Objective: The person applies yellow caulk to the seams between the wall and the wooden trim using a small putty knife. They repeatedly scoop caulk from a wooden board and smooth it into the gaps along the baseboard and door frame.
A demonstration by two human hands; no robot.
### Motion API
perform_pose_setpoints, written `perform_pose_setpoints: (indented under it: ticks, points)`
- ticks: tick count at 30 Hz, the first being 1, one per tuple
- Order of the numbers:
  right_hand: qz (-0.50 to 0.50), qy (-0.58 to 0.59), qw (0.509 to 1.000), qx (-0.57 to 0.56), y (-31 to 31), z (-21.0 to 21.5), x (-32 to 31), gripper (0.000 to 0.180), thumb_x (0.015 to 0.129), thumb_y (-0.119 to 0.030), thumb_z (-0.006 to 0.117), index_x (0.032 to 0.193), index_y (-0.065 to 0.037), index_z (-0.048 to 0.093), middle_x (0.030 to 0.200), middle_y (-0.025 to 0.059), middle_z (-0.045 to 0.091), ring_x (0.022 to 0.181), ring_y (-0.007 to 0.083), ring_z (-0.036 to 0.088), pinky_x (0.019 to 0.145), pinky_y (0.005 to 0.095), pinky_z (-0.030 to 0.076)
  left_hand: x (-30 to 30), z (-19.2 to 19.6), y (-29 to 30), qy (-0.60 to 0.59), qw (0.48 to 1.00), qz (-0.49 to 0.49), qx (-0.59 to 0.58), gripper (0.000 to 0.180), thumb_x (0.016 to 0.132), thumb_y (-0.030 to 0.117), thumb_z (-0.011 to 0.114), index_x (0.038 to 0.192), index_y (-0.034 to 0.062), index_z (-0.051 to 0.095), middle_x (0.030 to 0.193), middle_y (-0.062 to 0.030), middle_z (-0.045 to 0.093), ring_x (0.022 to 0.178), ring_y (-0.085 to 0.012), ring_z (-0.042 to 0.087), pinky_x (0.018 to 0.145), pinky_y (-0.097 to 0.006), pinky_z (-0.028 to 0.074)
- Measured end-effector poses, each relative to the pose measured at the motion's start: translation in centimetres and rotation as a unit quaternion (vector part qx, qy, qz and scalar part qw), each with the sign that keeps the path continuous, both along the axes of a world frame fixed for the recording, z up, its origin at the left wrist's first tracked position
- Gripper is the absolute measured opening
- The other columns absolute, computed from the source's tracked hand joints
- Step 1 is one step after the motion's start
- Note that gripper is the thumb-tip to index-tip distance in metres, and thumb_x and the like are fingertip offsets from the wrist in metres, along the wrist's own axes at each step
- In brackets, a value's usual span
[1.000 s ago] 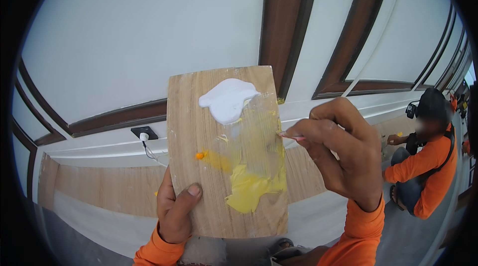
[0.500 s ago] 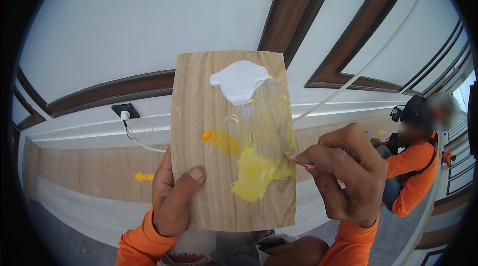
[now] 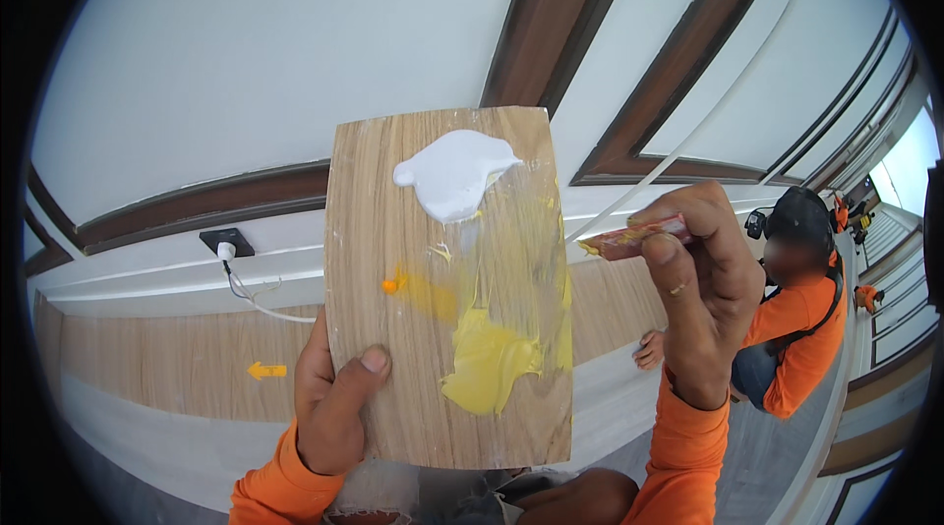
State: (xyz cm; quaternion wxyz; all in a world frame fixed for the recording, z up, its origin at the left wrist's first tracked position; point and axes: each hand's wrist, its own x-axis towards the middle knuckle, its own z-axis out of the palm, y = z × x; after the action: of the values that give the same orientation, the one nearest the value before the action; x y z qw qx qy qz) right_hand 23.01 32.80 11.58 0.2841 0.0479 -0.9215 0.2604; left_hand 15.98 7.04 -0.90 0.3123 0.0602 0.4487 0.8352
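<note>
My left hand grips the lower left edge of a wood-grain board, thumb on its face and fingers behind. On the board's upper part lies a thick white paint blob. Lower down sits a yellow paint patch, with a thin streaky smear running up from it. An orange paint dab trails toward the yellow. Raised to the right of the board, my right hand pinches a small flat reddish strip between thumb and fingers. Its yellow-smeared tip points at the board's right edge, apart from it.
A white panelled wall with brown mouldings stands ahead. At the left, a white plug sits in a black socket, its cable trailing right. A yellow arrow marks the wood-look surface. A person in orange sits at the right.
My right hand has lifted off the board's right edge and turned, bringing the reddish strip up into plain view. The board has shifted slightly left and down in the picture.
</note>
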Motion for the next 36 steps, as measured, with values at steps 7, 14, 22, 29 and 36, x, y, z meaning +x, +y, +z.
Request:
perform_pose_setpoints:
  ticks: [7,14,22,29,36]
  points:
    - [0.009,-0.083,0.986,0.145,-2.2,1.6,-1.0,0.013,0.085,0.001,0.069,0.098,0.001,0.071,0.089,0.0116,0.064,0.075,0.0194,0.063,0.067,0.0294,0.052,-0.5,-0.5,0.0,0.023,1.0,0.006,0.011,0.067,0.096,0.017,0.06,0.153,-0.0077,0.034,0.135,-0.0168,0.059,0.119,-0.0199,0.06,0.102,-0.033,0.047]
    - [0.042,-0.079,0.992,0.087,-3.1,0.2,0.3,0.017,0.079,0.003,0.072,0.096,-0.001,0.071,0.087,0.0116,0.062,0.074,0.0221,0.06,0.064,0.0324,0.048,-1.2,-1.5,1.1,0.024,0.999,0.042,0.018,0.068,0.095,0.02,0.061,0.151,-0.0081,0.037,0.136,-0.0186,0.06,0.118,-0.0223,0.062,0.103,-0.034,0.049]
    - [0.116,0.144,0.855,-0.484,-0.5,-6.3,-2.9,0.018,0.1,-0.011,0.064,0.111,0.003,0.064,0.104,0.0104,0.069,0.084,0.0133,0.064,0.071,0.0261,0.05,-2.5,-3.4,0.6,-0.007,0.997,0.028,0.07,0.069,0.093,0.019,0.059,0.152,-0.0071,0.035,0.137,-0.0208,0.058,0.12,-0.0258,0.063,0.104,-0.038,0.051]
    - [0.095,0.114,0.885,-0.442,-0.9,-5.5,-6.3,0.02,0.101,-0.015,0.066,0.111,0.002,0.067,0.094,0.0047,0.07,0.077,0.0062,0.059,0.068,0.0226,0.048,-2.5,-2.9,0.7,-0.031,0.999,0.001,0.043,0.081,0.091,0.041,0.056,0.156,-0.0033,0.033,0.133,-0.0205,0.061,0.111,-0.0256,0.067,0.094,-0.035,0.057]
    - [0.119,0.093,0.874,-0.461,-1.9,-4.7,-7.3,0.022,0.101,-0.016,0.064,0.111,0.003,0.068,0.093,0.0024,0.07,0.078,0.0037,0.058,0.069,0.02,0.047,-3.5,-1.9,-0.7,-0.021,0.998,-0.013,0.064,0.078,0.091,0.029,0.057,0.155,-0.0059,0.029,0.138,-0.0252,0.056,0.12,-0.031,0.065,0.101,-0.041,0.056]
